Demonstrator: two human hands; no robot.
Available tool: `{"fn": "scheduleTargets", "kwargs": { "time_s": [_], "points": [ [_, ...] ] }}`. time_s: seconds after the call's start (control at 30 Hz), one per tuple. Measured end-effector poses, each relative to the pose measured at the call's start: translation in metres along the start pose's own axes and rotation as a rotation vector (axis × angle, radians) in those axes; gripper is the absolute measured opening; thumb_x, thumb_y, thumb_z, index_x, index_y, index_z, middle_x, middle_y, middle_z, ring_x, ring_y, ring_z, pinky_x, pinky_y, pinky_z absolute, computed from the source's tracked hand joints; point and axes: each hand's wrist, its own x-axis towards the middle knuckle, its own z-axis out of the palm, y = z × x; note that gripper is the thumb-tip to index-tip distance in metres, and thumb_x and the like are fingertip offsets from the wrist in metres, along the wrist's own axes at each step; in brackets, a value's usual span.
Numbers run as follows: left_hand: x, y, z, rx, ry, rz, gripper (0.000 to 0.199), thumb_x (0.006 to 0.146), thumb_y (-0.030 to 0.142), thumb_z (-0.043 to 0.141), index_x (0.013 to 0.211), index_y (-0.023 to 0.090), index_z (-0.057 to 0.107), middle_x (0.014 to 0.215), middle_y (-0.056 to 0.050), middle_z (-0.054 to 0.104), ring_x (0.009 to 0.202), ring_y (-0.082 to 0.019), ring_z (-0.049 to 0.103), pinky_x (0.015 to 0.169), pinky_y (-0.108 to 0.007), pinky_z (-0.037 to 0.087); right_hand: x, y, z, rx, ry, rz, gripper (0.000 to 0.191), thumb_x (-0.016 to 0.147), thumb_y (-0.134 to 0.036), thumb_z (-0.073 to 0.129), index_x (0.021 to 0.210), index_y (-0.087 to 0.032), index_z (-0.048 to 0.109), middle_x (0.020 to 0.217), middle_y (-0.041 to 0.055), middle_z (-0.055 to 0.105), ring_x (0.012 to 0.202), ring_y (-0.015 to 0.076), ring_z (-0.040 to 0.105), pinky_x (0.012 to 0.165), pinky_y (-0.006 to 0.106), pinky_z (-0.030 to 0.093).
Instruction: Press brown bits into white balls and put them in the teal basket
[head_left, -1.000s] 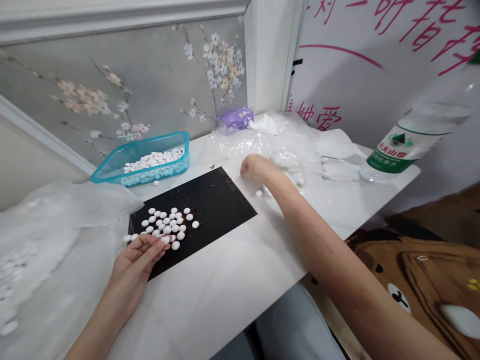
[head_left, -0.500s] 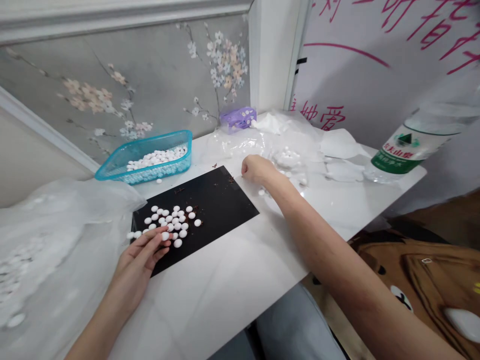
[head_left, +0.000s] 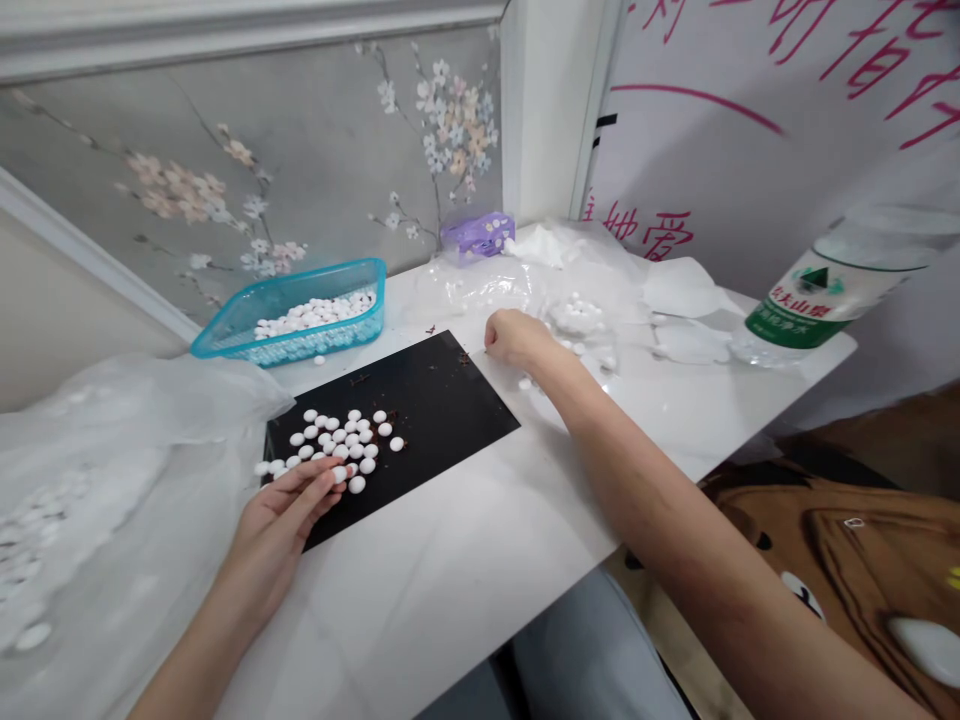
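At the lower left of the black mat (head_left: pixel 431 400), my left hand (head_left: pixel 289 510) pinches a white round piece (head_left: pixel 340 475) between thumb and fingers. Several similar white pieces (head_left: pixel 352 440) lie in a loose cluster just beyond its fingertips, with small dark brown bits among them. My right hand (head_left: pixel 514 338) is closed just past the mat's right corner, low over the white table (head_left: pixel 480 520). Its fingertips are turned away and hidden, so whatever they hold cannot be made out.
A blue basket (head_left: pixel 379 300) of white pieces stands behind the mat. Clear plastic bags (head_left: pixel 480 285) and a purple packet (head_left: pixel 480 236) lie at the back. A large plastic bag (head_left: pixel 172 500) covers the left side. A water bottle (head_left: pixel 806 290) stands at the right.
The fingers of my left hand have shifted slightly right with the white piece. My right hand stays in nearly the same place.
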Motion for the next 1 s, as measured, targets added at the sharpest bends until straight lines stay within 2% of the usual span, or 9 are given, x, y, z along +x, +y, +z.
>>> {"fn": "scheduleTargets", "kwargs": {
  "time_s": [0.3, 0.47, 0.57, 0.7, 0.83, 1.0],
  "points": [
    [0.0, -0.001, -0.002, -0.017, 0.011, 0.013, 0.029, 0.059, 0.035, 0.078, 0.084, 0.021, 0.072, 0.1, -0.005, 0.069, 0.08, -0.013, 0.064, 0.07, -0.015, 0.053, 0.001, 0.0, 0.001, -0.004, 0.002, -0.007, 0.025, 0.073, -0.007, 0.052, 0.091, -0.016, 0.067, 0.104, 0.0104, 0.066, 0.09, 0.0218, 0.063, 0.071, 0.026, 0.047],
    [-0.003, 0.002, -0.002, 0.016, 0.014, 0.046, 0.03, 0.058, 0.038, 0.078, 0.083, 0.023, 0.071, 0.094, -0.001, 0.069, 0.082, -0.012, 0.062, 0.07, -0.014, 0.052, 0.001, -0.001, 0.001, -0.01, 0.003, -0.017, 0.026, 0.073, -0.009, 0.052, 0.094, -0.016, 0.067, 0.103, 0.0105, 0.066, 0.09, 0.022, 0.062, 0.072, 0.027, 0.047],
    [-0.005, 0.005, -0.004, 0.129, 0.057, 0.141, 0.034, 0.059, 0.041, 0.077, 0.088, 0.026, 0.07, 0.091, 0.001, 0.068, 0.083, -0.013, 0.061, 0.069, -0.014, 0.051, 0.0, -0.001, 0.0, -0.007, -0.001, -0.012, 0.025, 0.073, -0.01, 0.052, 0.093, -0.016, 0.068, 0.101, 0.0109, 0.066, 0.089, 0.0224, 0.063, 0.071, 0.028, 0.047],
    [-0.009, 0.01, -0.003, 0.294, 0.131, 0.289, 0.036, 0.058, 0.041, 0.077, 0.09, 0.027, 0.069, 0.094, 0.002, 0.067, 0.093, -0.015, 0.059, 0.078, -0.016, 0.048, 0.001, 0.0, 0.002, 0.002, 0.011, -0.013, 0.023, 0.074, -0.011, 0.053, 0.091, -0.016, 0.068, 0.1, 0.0104, 0.067, 0.09, 0.0225, 0.062, 0.072, 0.028, 0.047],
    [-0.011, 0.015, 0.0, 0.39, 0.176, 0.316, 0.03, 0.058, 0.045, 0.075, 0.079, 0.025, 0.068, 0.095, 0.0, 0.068, 0.096, -0.021, 0.059, 0.079, -0.023, 0.049, 0.003, 0.0, 0.003, 0.011, 0.012, -0.005, 0.023, 0.075, -0.012, 0.053, 0.092, -0.017, 0.067, 0.101, 0.0103, 0.067, 0.09, 0.0222, 0.063, 0.072, 0.028, 0.047],
    [-0.011, 0.015, -0.001, 0.504, 0.222, 0.303, 0.031, 0.058, 0.051, 0.072, 0.072, 0.024, 0.066, 0.089, -0.002, 0.067, 0.091, -0.024, 0.06, 0.078, -0.029, 0.049, 0.002, -0.001, 0.0, 0.016, 0.003, -0.002, 0.022, 0.076, -0.013, 0.053, 0.093, -0.016, 0.067, 0.102, 0.0105, 0.066, 0.091, 0.0228, 0.062, 0.072, 0.028, 0.047]
  ]
}}
